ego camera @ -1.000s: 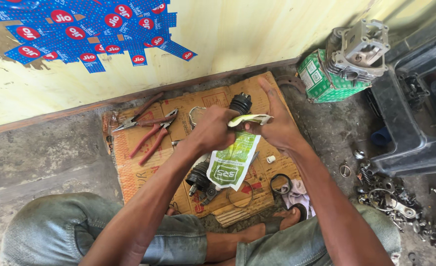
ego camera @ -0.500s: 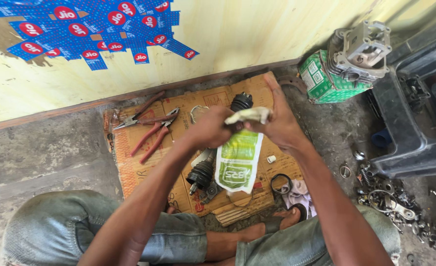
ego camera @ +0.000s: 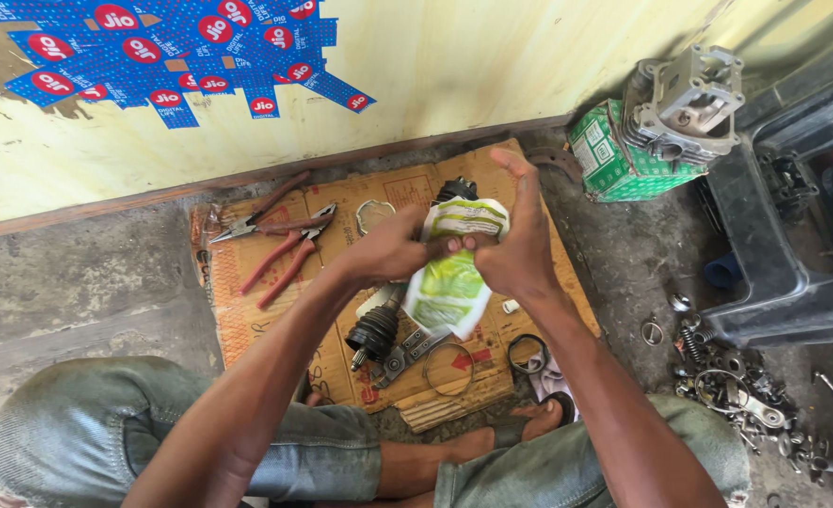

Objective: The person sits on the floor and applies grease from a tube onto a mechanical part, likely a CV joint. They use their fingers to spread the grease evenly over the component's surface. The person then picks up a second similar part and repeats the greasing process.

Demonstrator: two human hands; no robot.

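- Since the earlier frames, the green-and-white pouch point(ego camera: 449, 282) has turned from slanting to hanging nearly straight down, and your hands have closed in at its top.
- Your left hand point(ego camera: 393, 249) pinches the upper edge; your right hand point(ego camera: 515, 240) is clamped beside it, fingers raised. It looks like tearing or squeezing, though the opening is hidden.
- Below the pouch lie a black rubber boot point(ego camera: 374, 329) and a ring point(ego camera: 448, 367) on the cardboard sheet point(ego camera: 247, 310).
- Red-handled pliers point(ego camera: 285, 254) lie well to the left.

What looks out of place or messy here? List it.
Loose metal rings, springs and small parts lie scattered on the bare floor at right. A metal engine part sits tilted on a green box. Nothing looks spilled.
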